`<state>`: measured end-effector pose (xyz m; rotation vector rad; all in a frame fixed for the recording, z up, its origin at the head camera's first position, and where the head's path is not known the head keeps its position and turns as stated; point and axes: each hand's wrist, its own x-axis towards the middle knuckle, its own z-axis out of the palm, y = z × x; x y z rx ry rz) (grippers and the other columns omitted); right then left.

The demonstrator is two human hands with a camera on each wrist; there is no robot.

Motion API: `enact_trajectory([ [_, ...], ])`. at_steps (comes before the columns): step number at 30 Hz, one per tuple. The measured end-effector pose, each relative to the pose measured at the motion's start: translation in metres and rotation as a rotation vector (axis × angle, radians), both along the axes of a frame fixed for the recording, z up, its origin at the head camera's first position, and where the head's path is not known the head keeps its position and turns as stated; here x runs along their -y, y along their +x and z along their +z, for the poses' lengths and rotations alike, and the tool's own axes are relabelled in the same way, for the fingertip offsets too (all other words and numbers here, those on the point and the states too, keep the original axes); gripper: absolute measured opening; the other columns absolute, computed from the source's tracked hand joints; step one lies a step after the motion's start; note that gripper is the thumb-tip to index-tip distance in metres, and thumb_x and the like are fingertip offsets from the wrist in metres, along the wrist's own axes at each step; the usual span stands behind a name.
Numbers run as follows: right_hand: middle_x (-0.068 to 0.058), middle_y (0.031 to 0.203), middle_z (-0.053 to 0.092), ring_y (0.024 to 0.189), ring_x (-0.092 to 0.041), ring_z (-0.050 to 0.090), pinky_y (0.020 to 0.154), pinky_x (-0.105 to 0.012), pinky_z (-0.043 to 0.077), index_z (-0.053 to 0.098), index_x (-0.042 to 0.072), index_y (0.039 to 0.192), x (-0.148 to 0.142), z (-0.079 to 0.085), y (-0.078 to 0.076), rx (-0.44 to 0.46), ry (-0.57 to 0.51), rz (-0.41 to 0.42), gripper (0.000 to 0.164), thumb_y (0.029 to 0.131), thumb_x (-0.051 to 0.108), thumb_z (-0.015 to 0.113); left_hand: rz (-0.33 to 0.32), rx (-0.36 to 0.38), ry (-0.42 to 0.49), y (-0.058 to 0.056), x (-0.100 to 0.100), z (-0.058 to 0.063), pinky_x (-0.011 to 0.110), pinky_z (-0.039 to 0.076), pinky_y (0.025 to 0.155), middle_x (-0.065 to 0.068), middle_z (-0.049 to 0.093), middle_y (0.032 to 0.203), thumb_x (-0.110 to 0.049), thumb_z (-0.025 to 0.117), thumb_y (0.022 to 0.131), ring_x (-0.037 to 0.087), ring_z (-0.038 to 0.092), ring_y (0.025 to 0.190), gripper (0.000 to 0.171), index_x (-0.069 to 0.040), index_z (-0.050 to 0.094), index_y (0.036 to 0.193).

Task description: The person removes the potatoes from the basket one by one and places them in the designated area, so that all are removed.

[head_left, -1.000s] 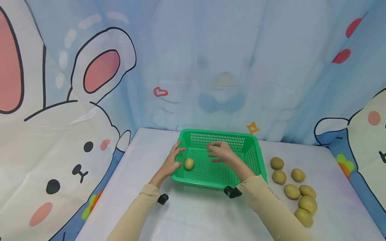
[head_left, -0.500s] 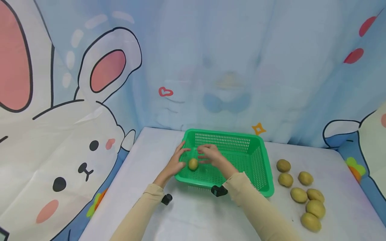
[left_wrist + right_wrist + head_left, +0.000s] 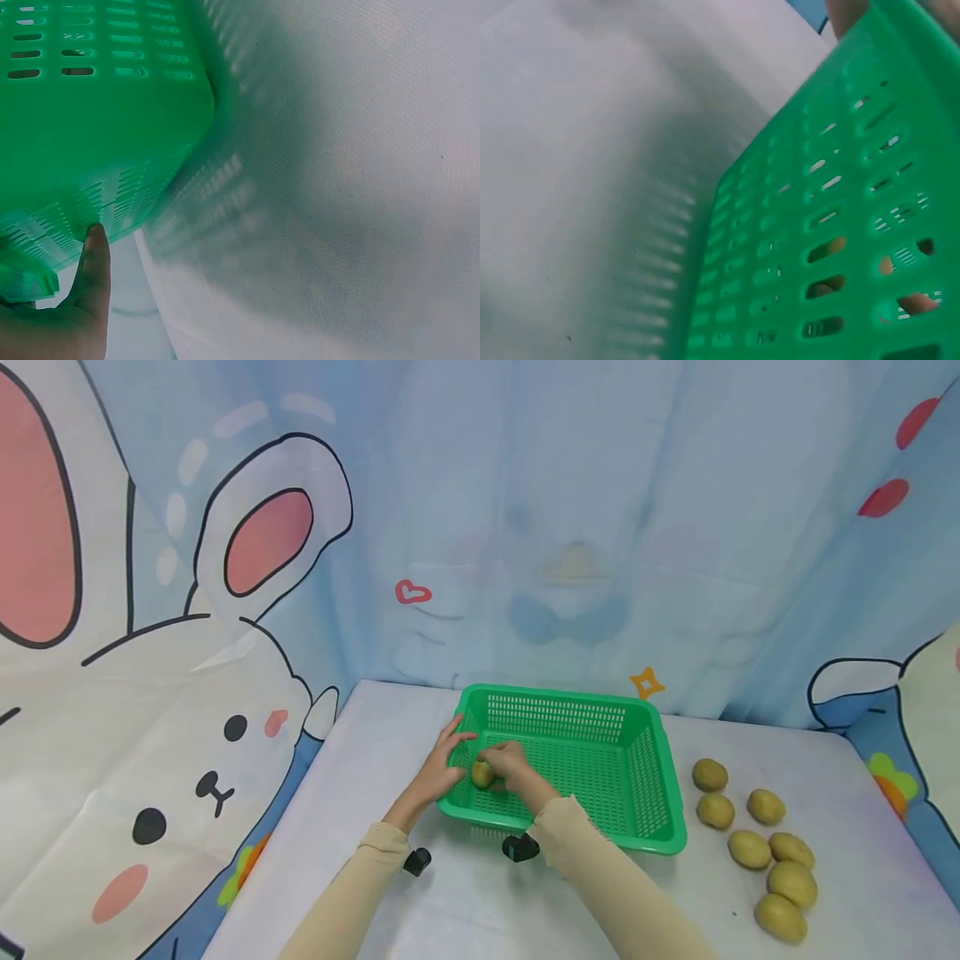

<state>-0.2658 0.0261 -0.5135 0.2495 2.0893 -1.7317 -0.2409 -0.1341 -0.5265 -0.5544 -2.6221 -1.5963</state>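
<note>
In the head view a green plastic basket (image 3: 555, 810) with slotted walls stands on the white table. My left hand (image 3: 435, 772) holds its left rim, with fingers on both sides of the wall. One finger (image 3: 95, 262) lies against the outside of the slotted wall in the left wrist view. Inside the basket's left end, my right hand (image 3: 512, 766) grips a potato (image 3: 482, 774), its fingers partly covering it. From the right wrist, the basket wall (image 3: 780, 225) hides most of that hand; skin shows through a few slots.
Several loose potatoes (image 3: 793, 883) lie on the table to the right of the basket. Behind the table hangs a blue curtain (image 3: 555, 510) printed with cartoon animals. Black wrist cameras (image 3: 521, 847) stick out below the forearms, near the basket's front edge.
My right hand has moved left and down inside the basket and taken hold of the potato there. The left hand stays at the left rim. The head view has shifted slightly.
</note>
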Motion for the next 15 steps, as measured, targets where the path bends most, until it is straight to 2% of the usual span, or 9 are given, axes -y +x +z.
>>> enact_trajectory([
  [3, -0.029, 0.122, 0.053, 0.107, -0.043, 0.058, 0.08, -0.053, 0.055, 0.053, -0.013, 0.127, 0.002, -0.0033, -0.0016, -0.031, 0.03, 0.001, 0.04, 0.091, 0.003, 0.06, 0.001, 0.008, -0.023, 0.0005, -0.0006, 0.0004, 0.062, 0.029, 0.108, 0.008, 0.01, 0.165, 0.013, 0.048, 0.071, 0.035, 0.008, 0.15, 0.07, -0.002, 0.051, 0.14],
  [6, -0.03, 0.121, 0.055, 0.106, -0.043, 0.059, 0.079, -0.052, 0.056, 0.056, -0.013, 0.126, 0.0019, -0.0061, -0.0032, -0.046, 0.037, -0.002, 0.038, 0.089, -0.003, 0.058, 0.003, 0.007, -0.032, 0.0003, -0.0008, 0.0005, 0.061, 0.03, 0.108, 0.008, 0.009, 0.165, 0.012, 0.048, 0.071, 0.035, 0.008, 0.15, 0.07, -0.002, 0.05, 0.14],
  [11, -0.03, 0.121, 0.057, 0.105, -0.043, 0.062, 0.081, -0.049, 0.056, 0.06, -0.011, 0.124, 0.0002, -0.0068, 0.0002, -0.044, 0.027, -0.033, 0.035, 0.089, -0.003, 0.059, 0.008, 0.016, -0.039, 0.0001, -0.0004, 0.0005, 0.061, 0.027, 0.11, 0.007, 0.008, 0.165, 0.012, 0.048, 0.072, 0.033, 0.007, 0.15, 0.07, 0.0, 0.049, 0.141],
  [15, -0.03, 0.121, 0.057, 0.103, -0.042, 0.063, 0.079, -0.046, 0.057, 0.06, -0.011, 0.123, -0.0022, -0.007, 0.0023, -0.037, 0.033, -0.027, 0.034, 0.091, -0.002, 0.061, 0.01, 0.011, -0.042, 0.0005, -0.0006, 0.0001, 0.062, 0.027, 0.11, 0.008, 0.009, 0.165, 0.013, 0.048, 0.072, 0.033, 0.007, 0.15, 0.069, 0.0, 0.05, 0.14],
])
